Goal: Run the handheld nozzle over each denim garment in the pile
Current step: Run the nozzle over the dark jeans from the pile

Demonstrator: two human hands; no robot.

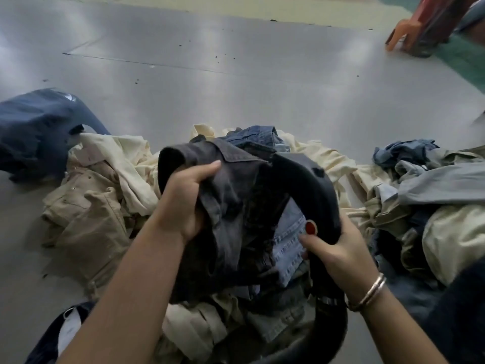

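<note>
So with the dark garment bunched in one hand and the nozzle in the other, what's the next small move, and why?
Probably draw the nozzle down along the dark garment. The left hand grips the cloth raised off the pile, and the right hand holds the nozzle's handle, its curved end against that fabric.

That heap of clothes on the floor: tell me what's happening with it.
A person is working through the clothes pile on the grey floor. The left hand grips a dark denim garment lifted off the heap. The right hand holds the black curved nozzle against that garment, thumb beside its red button. Beige and blue garments lie all around.
</note>
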